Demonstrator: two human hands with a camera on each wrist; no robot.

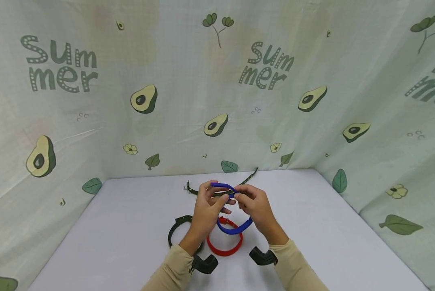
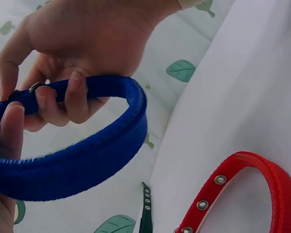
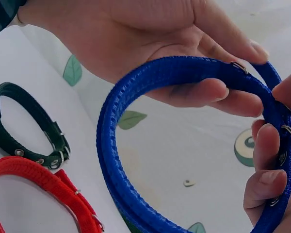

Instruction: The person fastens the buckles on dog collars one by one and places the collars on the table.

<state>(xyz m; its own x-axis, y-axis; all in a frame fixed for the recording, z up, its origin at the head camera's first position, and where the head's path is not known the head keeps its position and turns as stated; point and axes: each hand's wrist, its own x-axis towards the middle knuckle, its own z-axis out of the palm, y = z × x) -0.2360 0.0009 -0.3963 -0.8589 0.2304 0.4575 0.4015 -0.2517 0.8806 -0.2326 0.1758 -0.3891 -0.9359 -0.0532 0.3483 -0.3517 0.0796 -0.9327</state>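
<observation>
Both hands hold a blue collar as a closed loop above the white table. My left hand grips the loop's upper left part, fingers curled under the band. Facing it, my right hand pinches the strap at its metal buckle. In the left wrist view the right hand's fingers wrap the blue band. A red collar lies fastened on the table directly under the hands.
A dark green collar, closed in a ring, lies on the table left of the red one. Behind the hands lies a dark open strap. Avocado-print cloth walls the table at the back and on both sides.
</observation>
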